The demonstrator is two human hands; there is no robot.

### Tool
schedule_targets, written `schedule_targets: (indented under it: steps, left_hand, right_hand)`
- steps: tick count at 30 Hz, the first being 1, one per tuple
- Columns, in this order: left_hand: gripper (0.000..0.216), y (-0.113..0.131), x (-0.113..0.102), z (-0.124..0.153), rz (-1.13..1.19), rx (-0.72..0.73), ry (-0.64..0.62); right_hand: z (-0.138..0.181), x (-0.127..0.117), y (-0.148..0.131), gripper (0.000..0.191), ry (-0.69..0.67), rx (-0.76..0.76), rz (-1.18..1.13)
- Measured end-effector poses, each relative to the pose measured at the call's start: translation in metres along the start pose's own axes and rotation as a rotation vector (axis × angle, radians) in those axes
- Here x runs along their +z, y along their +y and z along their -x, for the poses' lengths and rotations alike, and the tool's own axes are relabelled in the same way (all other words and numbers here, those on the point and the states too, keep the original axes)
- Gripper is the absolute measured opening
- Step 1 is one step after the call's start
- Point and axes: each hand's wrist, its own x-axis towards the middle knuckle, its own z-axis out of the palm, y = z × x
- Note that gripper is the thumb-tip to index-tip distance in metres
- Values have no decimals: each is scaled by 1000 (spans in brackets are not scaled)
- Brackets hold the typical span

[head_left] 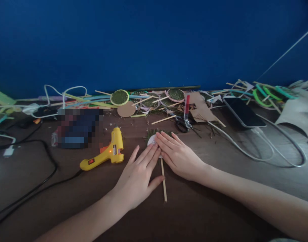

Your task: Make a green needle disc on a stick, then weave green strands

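My left hand and my right hand lie flat, fingers stretched out, on a white paper disc. Most of the disc is hidden under the fingers. Green woven leaf strips show from beneath its far edge. A thin wooden stick runs from under the hands toward me, and my left thumb touches or hovers over it; I cannot tell which. To the left of my left hand lies a yellow glue gun, its small orange light lit.
Along the blue wall lies a heap with round woven pieces, a cardboard disc, sticks and strips. Scissors lie ahead of the hands. A phone with white cables is at right; black cords cross the table at left.
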Motion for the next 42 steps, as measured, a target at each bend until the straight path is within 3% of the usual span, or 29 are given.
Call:
schedule_targets:
  steps: [16,23,27,32,36,42]
  left_hand:
    - [58,1,0,1,-19,25,66]
    - [22,11,-13,0,55,124,283]
    - [18,21,-13,2,100,206,218]
    - [13,29,-9,5,119,181,145]
    - [10,33,-8,6,51,91,155]
    - [14,35,-6,9,12,20,163]
  right_hand:
    - [0,1,0,47,-15,2,27]
    - [0,-1,1,48,-37,12,-5]
    - [0,-1,1,48,-45,28,-29]
    - [-1,-1,1,48,-28,24,-65]
    - [1,-5,2,45,38,-21,-89]
    - [6,-14,2,28,284,-90,-178]
